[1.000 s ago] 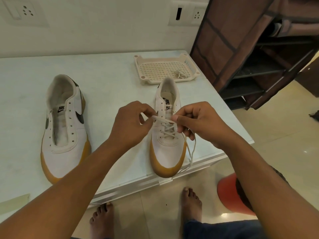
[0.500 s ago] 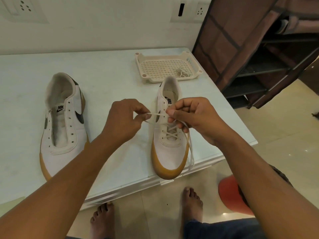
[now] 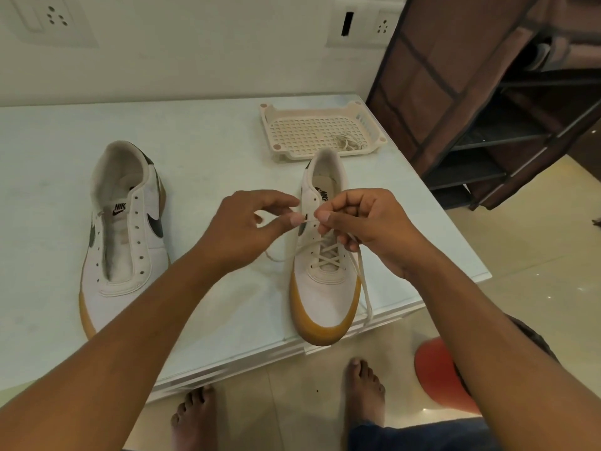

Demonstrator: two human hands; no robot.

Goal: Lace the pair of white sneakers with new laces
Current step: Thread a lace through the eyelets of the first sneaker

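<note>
Sneaker (image 3: 325, 288) is lying directly under both hands; left hand (image 3: 240, 229) and right hand (image 3: 364, 226) are pinching its lace (image 3: 309, 219) taut between them.

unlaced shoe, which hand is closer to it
Left. The left hand is between the two shoes, just right of the unlaced shoe. The right hand is farther right, over the half-laced shoe. Both pinch the lace.

One table (image 3: 211, 141) carries two white sneakers, an unlaced sneaker (image 3: 123, 242) and a partly laced sneaker (image 3: 325, 288), plus one tray (image 3: 302, 131). There are two laces, a threaded lace (image 3: 365, 288) and a bundled lace (image 3: 348, 143). Two hands show: left hand (image 3: 240, 229), right hand (image 3: 367, 229).
</note>
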